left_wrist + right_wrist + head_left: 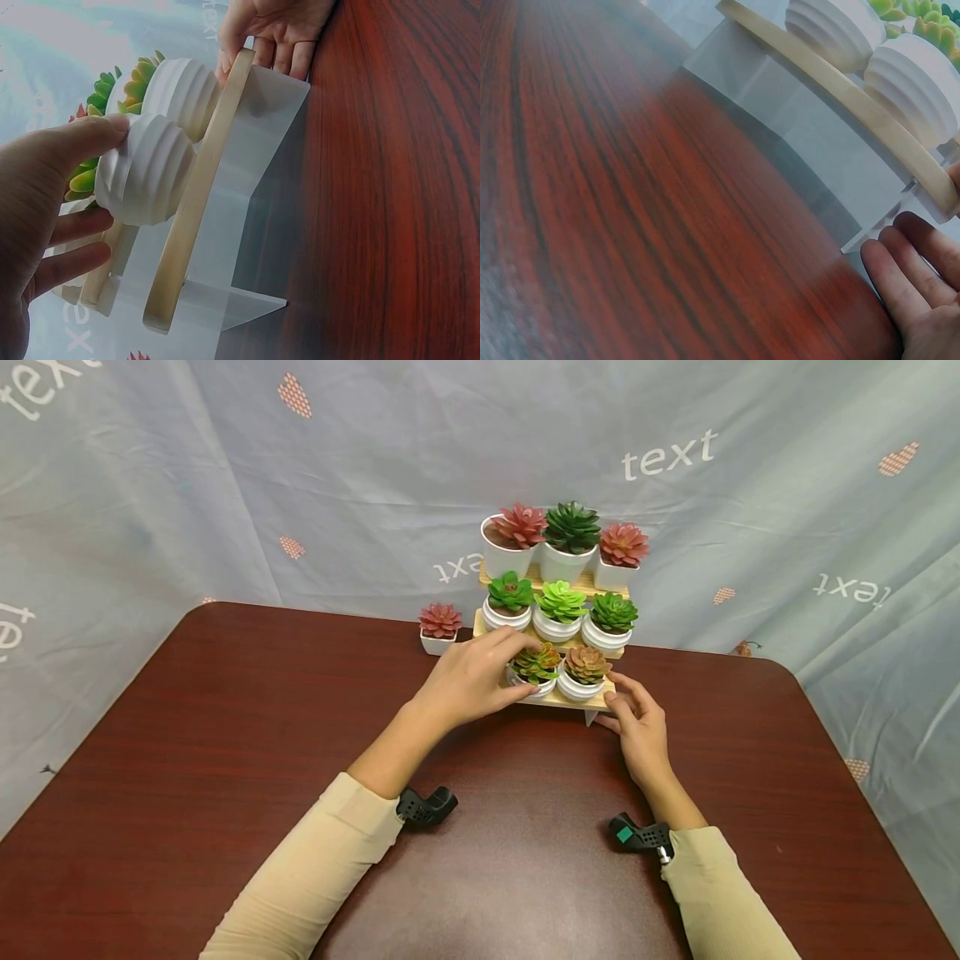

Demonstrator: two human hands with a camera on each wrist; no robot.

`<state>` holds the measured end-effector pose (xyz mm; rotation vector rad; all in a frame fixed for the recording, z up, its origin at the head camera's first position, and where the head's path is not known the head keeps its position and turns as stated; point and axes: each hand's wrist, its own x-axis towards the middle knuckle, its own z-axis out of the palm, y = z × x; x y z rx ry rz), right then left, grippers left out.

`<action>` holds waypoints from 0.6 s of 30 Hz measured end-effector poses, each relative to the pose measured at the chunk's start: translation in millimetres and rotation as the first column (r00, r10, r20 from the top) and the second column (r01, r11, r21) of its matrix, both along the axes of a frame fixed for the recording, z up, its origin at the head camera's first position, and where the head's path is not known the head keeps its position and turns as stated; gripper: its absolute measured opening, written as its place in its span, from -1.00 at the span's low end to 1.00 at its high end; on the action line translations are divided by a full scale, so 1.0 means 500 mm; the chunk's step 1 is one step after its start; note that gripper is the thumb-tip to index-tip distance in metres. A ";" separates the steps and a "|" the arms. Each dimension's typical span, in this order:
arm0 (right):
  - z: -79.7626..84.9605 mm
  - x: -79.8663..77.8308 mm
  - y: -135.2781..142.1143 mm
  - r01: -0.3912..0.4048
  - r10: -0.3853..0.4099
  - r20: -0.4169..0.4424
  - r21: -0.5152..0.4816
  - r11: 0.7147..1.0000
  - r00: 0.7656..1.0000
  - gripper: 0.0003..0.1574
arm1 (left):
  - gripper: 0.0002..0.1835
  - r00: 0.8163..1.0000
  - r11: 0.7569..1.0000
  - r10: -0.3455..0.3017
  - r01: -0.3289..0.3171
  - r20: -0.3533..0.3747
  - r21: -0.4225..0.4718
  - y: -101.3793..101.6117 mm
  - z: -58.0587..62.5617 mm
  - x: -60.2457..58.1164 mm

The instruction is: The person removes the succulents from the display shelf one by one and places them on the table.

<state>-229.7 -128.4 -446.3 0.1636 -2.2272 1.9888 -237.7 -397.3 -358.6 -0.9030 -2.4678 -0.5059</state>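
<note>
A three-tier plant stand with wooden shelves [196, 206] and white supports [810, 135] stands on the table, bearing several potted succulents. My left hand [474, 681] holds a white ribbed pot [144, 176] at the left of the lowest shelf, thumb on its front side and fingers behind. That pot bears a green succulent with reddish tips [537, 663]. Beside it on the same shelf sits a brownish-pink succulent [587, 665] in a matching pot. My right hand [643, 731] grips the right end of the lowest shelf, thumb at the board and other fingers beside and below it.
A small pink succulent [439, 621] in a square white pot stands left of the stand. Three green succulents fill the middle shelf; two pink ones and a dark green one [572, 527] stand on top. Behind the dark red table [225, 760] hangs a grey curtain [375, 468].
</note>
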 end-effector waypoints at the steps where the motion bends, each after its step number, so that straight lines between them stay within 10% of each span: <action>1: 0.000 0.000 0.000 0.001 -0.001 0.000 0.001 1.000 1.000 -0.55 | -0.47 1.000 1.000 0.000 0.000 0.002 0.001 0.000 0.000 0.000; 18: 0.000 0.000 -0.001 0.006 -0.006 -0.003 -0.007 1.000 1.000 -0.56 | -0.44 0.998 1.000 0.015 -0.016 0.067 0.011 0.005 -0.006 0.000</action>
